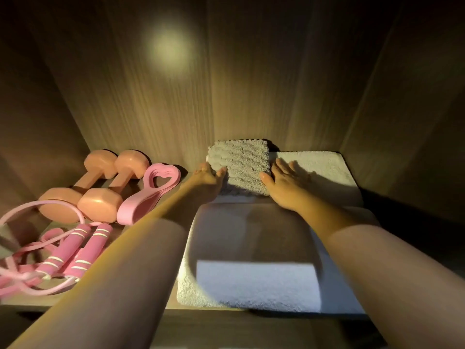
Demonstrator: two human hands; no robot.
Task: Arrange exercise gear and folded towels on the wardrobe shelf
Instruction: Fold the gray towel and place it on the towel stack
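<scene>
Grey towel point(241, 167): far on the shelf point(22, 301), atop white towels point(251, 280).
Left hand point(208, 176): fingers clamped on its left edge.
Right hand point(284, 182): fingers apart, flat beside it.
Left side: dumbbells point(100, 182), jump rope point(73, 250).

skipping rope point(75, 250) cord cut off at left edge, grey towel point(242, 162) corners hidden by left hand point(207, 178) and right hand point(284, 182)
</scene>
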